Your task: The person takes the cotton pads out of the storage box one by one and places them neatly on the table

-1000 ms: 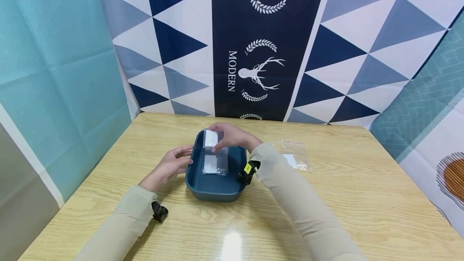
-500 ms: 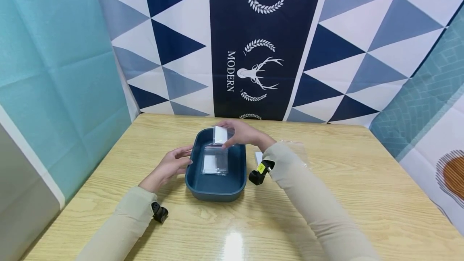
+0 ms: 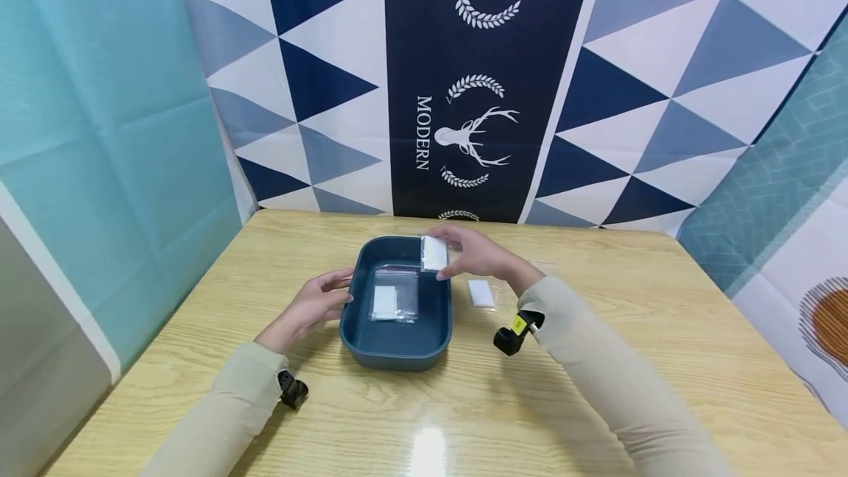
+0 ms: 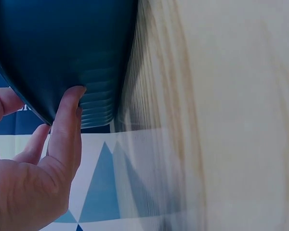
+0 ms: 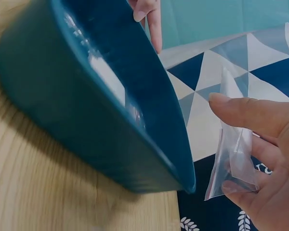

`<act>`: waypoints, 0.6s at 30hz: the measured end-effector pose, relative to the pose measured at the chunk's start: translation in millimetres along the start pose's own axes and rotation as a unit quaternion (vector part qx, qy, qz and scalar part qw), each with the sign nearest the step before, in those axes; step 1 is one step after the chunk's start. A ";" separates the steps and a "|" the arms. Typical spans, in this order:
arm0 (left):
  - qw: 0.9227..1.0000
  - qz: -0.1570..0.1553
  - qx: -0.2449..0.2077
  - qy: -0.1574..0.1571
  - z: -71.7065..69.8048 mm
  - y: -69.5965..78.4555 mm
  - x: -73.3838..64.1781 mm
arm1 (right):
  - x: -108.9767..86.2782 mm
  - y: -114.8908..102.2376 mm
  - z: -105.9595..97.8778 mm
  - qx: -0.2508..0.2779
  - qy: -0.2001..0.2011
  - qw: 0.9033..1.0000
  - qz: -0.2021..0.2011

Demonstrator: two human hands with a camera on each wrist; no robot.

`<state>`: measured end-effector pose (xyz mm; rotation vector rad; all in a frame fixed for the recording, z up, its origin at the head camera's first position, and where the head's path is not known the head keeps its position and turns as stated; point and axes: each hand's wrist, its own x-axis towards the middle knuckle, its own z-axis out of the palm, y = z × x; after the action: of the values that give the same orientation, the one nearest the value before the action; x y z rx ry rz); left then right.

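While the left hand (image 3: 311, 308) loosely clasps a blue tub (image 3: 395, 361), the right hand (image 3: 477, 252) pinches a clear packet (image 3: 433, 253) (white inside) near the tub's far right corner; apparently mid-transfer, calling for gentle set-down.

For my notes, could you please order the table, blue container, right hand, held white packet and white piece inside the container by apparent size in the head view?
1. Table
2. Blue container
3. Right hand
Held white packet and white piece: smallest, too alike to rank.
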<state>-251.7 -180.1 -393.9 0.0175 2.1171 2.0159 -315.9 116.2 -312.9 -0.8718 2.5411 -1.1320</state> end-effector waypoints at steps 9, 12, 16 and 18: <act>1.000 0.000 0.004 0.001 -0.2 -1.4 -0.1 | -28.8 11.7 -9.3 -0.021 0.038 0.999 -0.007; 1.000 -0.001 0.007 0.003 0.2 -0.9 -0.8 | -40.6 15.5 -11.9 -0.024 0.045 0.999 -0.012; 1.000 -0.001 0.012 0.005 0.3 -0.1 -1.1 | -56.8 19.9 -17.5 -0.036 0.057 0.998 -0.009; 1.000 -0.001 0.013 0.006 0.3 0.4 -1.2 | -64.6 21.1 -21.3 -0.040 0.065 0.997 0.003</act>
<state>-250.6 -180.0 -393.3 0.0080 2.1500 1.9906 -282.4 179.0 -316.2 -0.8352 2.7089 -1.1258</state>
